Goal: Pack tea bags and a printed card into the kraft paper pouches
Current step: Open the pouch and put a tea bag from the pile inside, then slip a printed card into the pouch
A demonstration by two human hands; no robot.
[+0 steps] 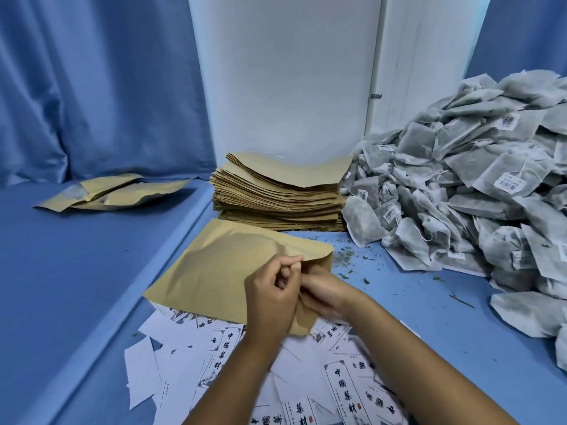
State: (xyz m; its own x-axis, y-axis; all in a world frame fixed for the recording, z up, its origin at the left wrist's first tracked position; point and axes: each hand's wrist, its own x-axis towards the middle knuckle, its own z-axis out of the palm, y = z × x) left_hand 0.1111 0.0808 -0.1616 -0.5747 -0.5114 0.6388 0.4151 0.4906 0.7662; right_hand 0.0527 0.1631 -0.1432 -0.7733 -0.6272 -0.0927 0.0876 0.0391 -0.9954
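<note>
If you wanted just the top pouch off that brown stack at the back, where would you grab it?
Probably by the right front corner of the top pouch, coming from the front. That edge curls up clear of the stack, so fingers could slip under one sheet alone. On the right the tea bags crowd against the stack, so coming from that side looks awkward.

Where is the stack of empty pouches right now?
In the head view the stack of empty pouches sits centre, against the white wall, just left of the tea bag pile and behind the pouch being held.
</note>
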